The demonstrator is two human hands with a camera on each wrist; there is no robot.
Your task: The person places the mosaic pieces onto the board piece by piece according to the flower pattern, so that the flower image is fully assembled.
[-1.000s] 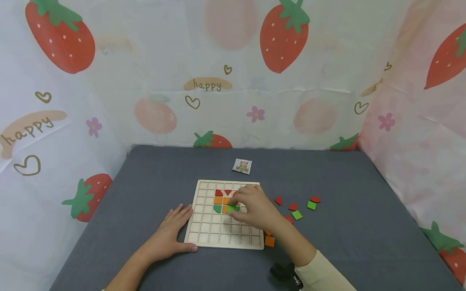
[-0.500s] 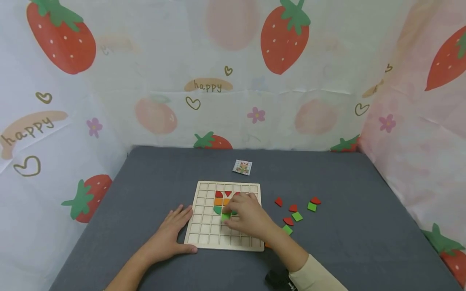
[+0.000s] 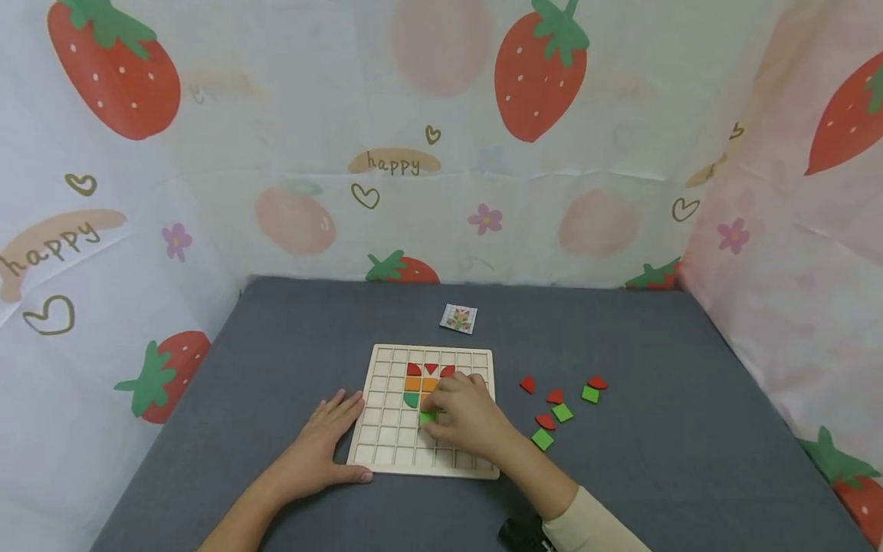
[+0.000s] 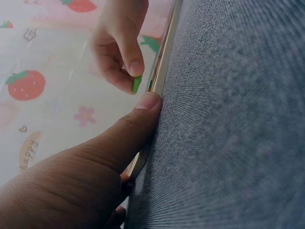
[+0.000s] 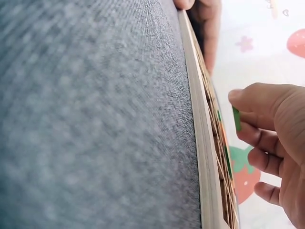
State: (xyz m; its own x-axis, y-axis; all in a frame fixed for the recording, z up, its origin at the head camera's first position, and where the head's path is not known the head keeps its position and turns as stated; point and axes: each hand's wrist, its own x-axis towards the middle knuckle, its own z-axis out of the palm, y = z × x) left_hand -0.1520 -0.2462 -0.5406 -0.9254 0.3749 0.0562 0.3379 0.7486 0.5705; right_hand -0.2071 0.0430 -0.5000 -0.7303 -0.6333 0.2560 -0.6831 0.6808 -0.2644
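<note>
the right hand pinches a green square, likely light, stiff, best held by opposite edges; the left hand, thumb spread from fingers, touches the board.

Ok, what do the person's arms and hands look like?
No glove or ring shows on the left hand or right hand. A plain cream sleeve covers part of the right arm; no sleeve shows on the left arm. A black object with small pale marks shows beside it; worn or not, I can't tell.
</note>
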